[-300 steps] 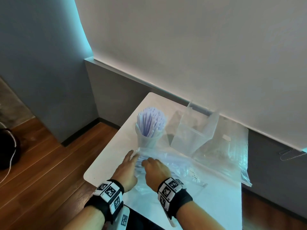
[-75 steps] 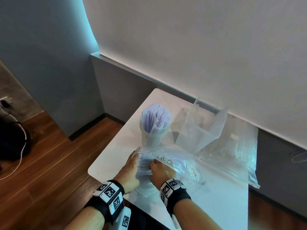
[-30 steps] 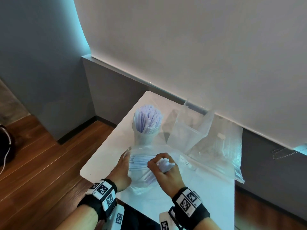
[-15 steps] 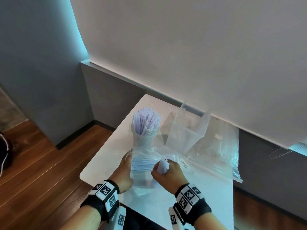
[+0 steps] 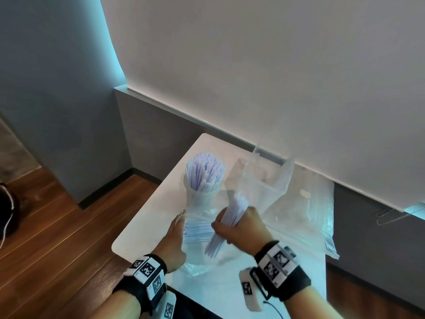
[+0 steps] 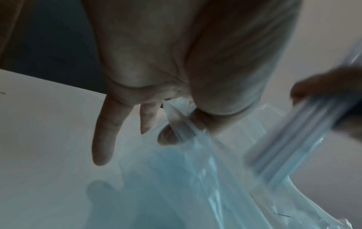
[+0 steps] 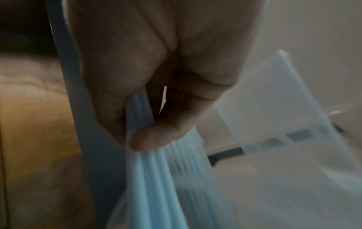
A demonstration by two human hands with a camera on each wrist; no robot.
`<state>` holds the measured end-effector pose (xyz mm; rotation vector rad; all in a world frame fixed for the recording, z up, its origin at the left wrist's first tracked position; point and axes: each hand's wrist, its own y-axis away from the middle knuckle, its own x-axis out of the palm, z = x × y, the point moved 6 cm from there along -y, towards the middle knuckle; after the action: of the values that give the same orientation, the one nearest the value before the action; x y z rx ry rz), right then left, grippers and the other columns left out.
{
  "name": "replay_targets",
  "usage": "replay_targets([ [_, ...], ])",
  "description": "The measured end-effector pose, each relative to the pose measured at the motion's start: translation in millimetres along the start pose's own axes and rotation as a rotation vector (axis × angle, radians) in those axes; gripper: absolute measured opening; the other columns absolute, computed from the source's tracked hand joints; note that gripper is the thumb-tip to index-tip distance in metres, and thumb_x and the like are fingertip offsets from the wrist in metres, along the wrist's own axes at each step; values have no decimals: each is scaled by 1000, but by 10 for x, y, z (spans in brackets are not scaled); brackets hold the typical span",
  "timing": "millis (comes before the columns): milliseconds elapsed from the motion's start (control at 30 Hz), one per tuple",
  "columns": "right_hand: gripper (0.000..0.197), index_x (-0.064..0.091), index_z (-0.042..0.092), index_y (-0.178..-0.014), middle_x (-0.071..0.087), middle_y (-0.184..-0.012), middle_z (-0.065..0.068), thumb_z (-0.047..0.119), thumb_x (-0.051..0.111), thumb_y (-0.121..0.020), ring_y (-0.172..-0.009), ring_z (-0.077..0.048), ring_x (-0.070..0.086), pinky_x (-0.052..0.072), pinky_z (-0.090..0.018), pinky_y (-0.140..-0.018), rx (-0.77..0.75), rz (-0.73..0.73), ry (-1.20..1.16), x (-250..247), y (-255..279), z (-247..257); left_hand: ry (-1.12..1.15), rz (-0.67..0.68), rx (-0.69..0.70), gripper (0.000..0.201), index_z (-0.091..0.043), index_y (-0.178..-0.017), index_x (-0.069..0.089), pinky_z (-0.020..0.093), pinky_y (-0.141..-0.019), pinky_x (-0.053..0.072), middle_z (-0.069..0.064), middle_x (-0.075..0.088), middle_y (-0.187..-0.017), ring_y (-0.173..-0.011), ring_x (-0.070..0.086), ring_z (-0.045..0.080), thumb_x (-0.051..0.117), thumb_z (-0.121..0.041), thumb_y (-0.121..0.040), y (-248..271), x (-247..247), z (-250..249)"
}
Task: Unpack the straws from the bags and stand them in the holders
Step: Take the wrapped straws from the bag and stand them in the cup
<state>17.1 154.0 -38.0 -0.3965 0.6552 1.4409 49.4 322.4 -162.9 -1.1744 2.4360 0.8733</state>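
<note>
A round clear holder [image 5: 199, 194] packed with pale lilac straws stands at the table's far left. Beside it is a square clear holder [image 5: 262, 180], with nothing in it that I can make out. A clear bag [image 5: 197, 229] with a few straws inside lies in front of them. My left hand [image 5: 178, 226] pinches the bag's edge [image 6: 180, 122] between thumb and forefinger. My right hand [image 5: 236, 223] grips a bundle of straws [image 5: 233, 212] held clear of the bag, tilted up toward the square holder. In the right wrist view the fingers [image 7: 154, 139] wrap the blurred bundle [image 7: 172, 178].
A second clear bag [image 5: 308, 217] with straws lies at the right, hanging over the far edge of the white table [image 5: 147, 222]. The table stands against a grey wall ledge. Wooden floor drops away to the left.
My right hand has drawn a bundle of straws out of the bag and raised it, tipping it more upright. My left hand has stayed at the bag's mouth.
</note>
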Motion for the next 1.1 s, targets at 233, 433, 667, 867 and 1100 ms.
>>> replay_targets([
  [233, 12, 71, 14, -76, 73, -67, -5, 24, 77, -79, -52, -16, 69, 58, -23, -59, -129, -102, -5, -596, -583, 701, -34, -12, 40, 107, -25, -154, -9, 13, -108, 15, -15, -9, -160, -148, 11, 12, 52, 14, -75, 12, 13, -15],
  [433, 15, 70, 11, -81, 73, -74, -4, 24, 78, -79, -56, -16, 69, 59, -27, -61, -195, -114, 5, -459, -1071, 787, -23, -24, 30, 108, -29, -154, -8, 14, -106, 22, -16, -5, -160, -145, 20, 12, 54, 13, -75, -1, -11, 9],
  [667, 67, 64, 28, -110, 57, -111, 4, 75, 66, -62, -113, -22, 46, 41, -38, -96, -85, -103, 378, -56, -1287, 393, -7, -20, 21, 109, -32, -153, -7, 18, -107, 27, -17, -1, -159, -143, 24, 14, 55, 11, -75, 2, -28, -22],
  [867, 88, 42, 45, -129, 38, -138, 9, 52, 89, -56, -128, -17, 34, 34, -44, -107, -173, -114, 152, -231, -1146, 548, -11, -14, 33, 110, -31, -154, -8, 15, -107, 21, -18, -5, -160, -145, 18, 11, 57, 11, -76, -14, -26, 1],
  [1100, 79, 37, 35, -139, 48, -137, 8, 34, 83, -75, -111, -6, 53, 47, -17, -89, -416, -278, -10, -320, -998, 762, -2, -18, 26, 109, -31, -154, -7, 16, -109, 21, -18, -5, -160, -146, 16, 12, 55, 14, -76, 19, -46, -39],
])
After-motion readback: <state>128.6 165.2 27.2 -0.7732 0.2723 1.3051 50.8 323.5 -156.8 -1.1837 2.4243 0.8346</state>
